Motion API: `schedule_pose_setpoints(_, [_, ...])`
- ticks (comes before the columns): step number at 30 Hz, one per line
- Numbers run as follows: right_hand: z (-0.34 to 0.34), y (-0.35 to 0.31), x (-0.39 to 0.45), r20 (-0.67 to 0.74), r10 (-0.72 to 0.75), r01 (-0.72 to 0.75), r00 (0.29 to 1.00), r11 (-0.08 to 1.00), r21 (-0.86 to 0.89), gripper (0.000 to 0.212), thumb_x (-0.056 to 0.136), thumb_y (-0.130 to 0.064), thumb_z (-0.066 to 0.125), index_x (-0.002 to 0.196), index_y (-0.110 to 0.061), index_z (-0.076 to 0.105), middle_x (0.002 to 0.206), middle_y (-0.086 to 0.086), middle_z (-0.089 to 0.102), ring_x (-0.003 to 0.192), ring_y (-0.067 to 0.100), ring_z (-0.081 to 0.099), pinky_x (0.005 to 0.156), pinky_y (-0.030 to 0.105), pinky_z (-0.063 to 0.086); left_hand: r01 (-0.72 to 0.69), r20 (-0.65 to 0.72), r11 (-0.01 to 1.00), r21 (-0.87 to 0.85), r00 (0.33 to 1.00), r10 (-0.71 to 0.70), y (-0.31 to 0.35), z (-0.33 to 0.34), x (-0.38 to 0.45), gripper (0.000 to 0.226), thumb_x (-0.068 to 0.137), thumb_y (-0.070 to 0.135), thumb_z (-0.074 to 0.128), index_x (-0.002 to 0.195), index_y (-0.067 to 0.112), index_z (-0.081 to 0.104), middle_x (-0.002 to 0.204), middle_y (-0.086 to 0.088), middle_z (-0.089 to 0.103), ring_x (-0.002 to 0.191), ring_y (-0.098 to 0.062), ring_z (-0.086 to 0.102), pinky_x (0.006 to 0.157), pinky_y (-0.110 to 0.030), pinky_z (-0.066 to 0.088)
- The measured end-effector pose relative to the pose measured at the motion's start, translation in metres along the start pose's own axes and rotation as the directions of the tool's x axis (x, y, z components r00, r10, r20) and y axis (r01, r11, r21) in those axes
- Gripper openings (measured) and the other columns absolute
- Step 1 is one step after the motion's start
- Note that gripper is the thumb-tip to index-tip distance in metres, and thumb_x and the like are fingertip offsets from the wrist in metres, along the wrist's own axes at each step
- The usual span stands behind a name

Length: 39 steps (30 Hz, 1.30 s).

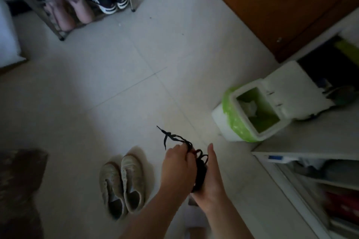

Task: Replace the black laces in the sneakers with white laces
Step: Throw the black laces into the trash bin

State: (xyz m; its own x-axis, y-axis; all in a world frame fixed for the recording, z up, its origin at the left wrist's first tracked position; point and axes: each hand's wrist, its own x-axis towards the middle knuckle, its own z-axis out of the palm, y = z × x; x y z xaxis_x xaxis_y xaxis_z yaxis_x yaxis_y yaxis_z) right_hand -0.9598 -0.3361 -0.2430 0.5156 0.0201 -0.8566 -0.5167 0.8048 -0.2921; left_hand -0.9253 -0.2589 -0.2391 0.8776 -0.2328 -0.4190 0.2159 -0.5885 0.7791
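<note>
A pair of pale sneakers (pixel 122 182) stands side by side on the tiled floor at lower centre, with no laces showing in them. Above the floor to their right, my right hand (pixel 212 178) holds a bunched bundle of black laces (pixel 200 174) against its palm. My left hand (pixel 178 165) pinches a strand of the same laces near the top of the bundle. Loose black ends (pixel 171 137) stick out up and to the left of my left hand. No white laces are in view.
A white bin with a green liner (pixel 252 114) stands with its lid up at the right. A white shelf unit (pixel 310 170) fills the lower right. A metal shoe rack (pixel 77 6) with pink and black shoes stands at top left. A dark rug (pixel 19 190) lies at lower left.
</note>
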Motion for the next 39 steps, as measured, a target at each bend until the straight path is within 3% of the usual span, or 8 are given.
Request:
schedule_pose_setpoints(5, [-0.008, -0.083, -0.062, 0.003, -0.001, 0.001, 1.000, 1.000, -0.020, 0.049, 0.080, -0.053, 0.059, 0.091, -0.006, 0.067, 0.079, 0.007, 0.064, 0.076, 0.021, 0.065, 0.073, 0.033, 0.050, -0.442, 0.178, 0.820, 0.363, 0.897, 0.404, 0.077, 0.009, -0.039, 0.017, 0.073, 0.028, 0.040, 0.071, 0.024, 0.057, 0.073, 0.008, 0.056, 0.064, -0.016, 0.052, 0.057, -0.026, 0.044])
schedule_pose_setpoints(10, [-0.019, -0.158, -0.095, -0.101, -0.155, 0.119, 0.983, 0.948, -0.294, 0.016, 0.088, -0.018, 0.063, 0.101, -0.009, 0.069, 0.090, 0.006, 0.070, 0.082, 0.018, 0.065, 0.067, 0.029, 0.050, -0.484, 0.278, 0.764, 0.428, 0.874, 0.398, 0.139, 0.024, -0.040, 0.020, 0.073, 0.032, 0.037, 0.068, 0.027, 0.056, 0.071, 0.011, 0.051, 0.066, -0.012, 0.053, 0.059, -0.019, 0.038])
schedule_pose_setpoints(13, [-0.026, -0.200, -0.104, -0.188, -0.237, 0.133, 0.953, 0.887, -0.442, 0.010, 0.089, -0.016, 0.063, 0.092, -0.010, 0.070, 0.075, 0.006, 0.062, 0.071, 0.018, 0.057, 0.064, 0.029, 0.044, -0.330, 0.226, 0.891, 0.312, 0.937, 0.267, 0.175, 0.041, -0.032, 0.043, 0.080, 0.036, 0.024, 0.088, 0.016, 0.062, 0.095, 0.002, 0.054, 0.092, -0.017, 0.052, 0.072, -0.023, 0.039])
schedule_pose_setpoints(18, [-0.040, -0.242, -0.096, -0.288, -0.290, 0.145, 0.912, 0.889, -0.435, 0.011, 0.091, -0.017, 0.060, 0.088, -0.012, 0.069, 0.086, 0.010, 0.065, 0.091, 0.032, 0.062, 0.090, 0.045, 0.050, 0.081, 0.049, 0.994, -0.073, 0.996, -0.078, 0.213, 0.081, -0.007, 0.024, 0.091, 0.010, 0.050, 0.111, 0.015, 0.062, 0.116, -0.002, 0.046, 0.109, -0.011, 0.044, 0.088, -0.010, 0.033])
schedule_pose_setpoints(21, [-0.050, -0.256, -0.087, -0.328, -0.307, 0.178, 0.893, 0.912, -0.369, 0.013, 0.094, -0.012, 0.054, 0.089, -0.012, 0.065, 0.091, 0.010, 0.067, 0.095, 0.031, 0.062, 0.093, 0.046, 0.049, 0.464, 0.254, 0.814, -0.349, 0.883, -0.395, 0.237, 0.096, 0.013, 0.019, 0.097, 0.020, 0.044, 0.113, 0.021, 0.054, 0.110, -0.005, 0.054, 0.093, -0.014, 0.056, 0.069, -0.020, 0.047])
schedule_pose_setpoints(23, [-0.053, -0.264, -0.080, -0.351, -0.307, 0.181, 0.885, 0.920, -0.348, 0.014, 0.095, -0.008, 0.052, 0.091, -0.013, 0.065, 0.094, 0.009, 0.068, 0.095, 0.028, 0.063, 0.091, 0.043, 0.050, 0.693, 0.475, 0.501, -0.519, 0.721, -0.505, 0.252, 0.099, 0.027, 0.016, 0.099, 0.028, 0.042, 0.109, 0.020, 0.053, 0.105, -0.005, 0.058, 0.091, -0.018, 0.060, 0.070, -0.031, 0.053])
schedule_pose_setpoints(25, [-0.058, -0.272, -0.072, -0.390, -0.302, 0.168, 0.870, 0.925, -0.342, 0.015, 0.094, -0.005, 0.052, 0.092, -0.013, 0.066, 0.095, 0.009, 0.068, 0.091, 0.025, 0.064, 0.085, 0.040, 0.051, 0.730, 0.537, 0.307, -0.611, 0.667, -0.517, 0.254, 0.105, 0.042, 0.016, 0.099, 0.024, 0.045, 0.106, 0.013, 0.055, 0.103, -0.008, 0.059, 0.093, -0.022, 0.061, 0.075, -0.037, 0.055])
schedule_pose_setpoints(39, [-0.100, -0.317, 0.029, -0.525, -0.209, -0.043, 0.825, 0.903, -0.428, 0.024, 0.090, -0.023, 0.061, 0.114, -0.016, 0.063, 0.111, 0.014, 0.065, 0.098, 0.032, 0.063, 0.085, 0.045, 0.055, 0.763, 0.465, 0.337, -0.552, 0.617, -0.634, 0.243, 0.167, 0.168, 0.035, 0.096, -0.001, 0.033, 0.114, 0.019, 0.055, 0.098, -0.006, 0.059, 0.081, -0.014, 0.056, 0.067, -0.030, 0.049])
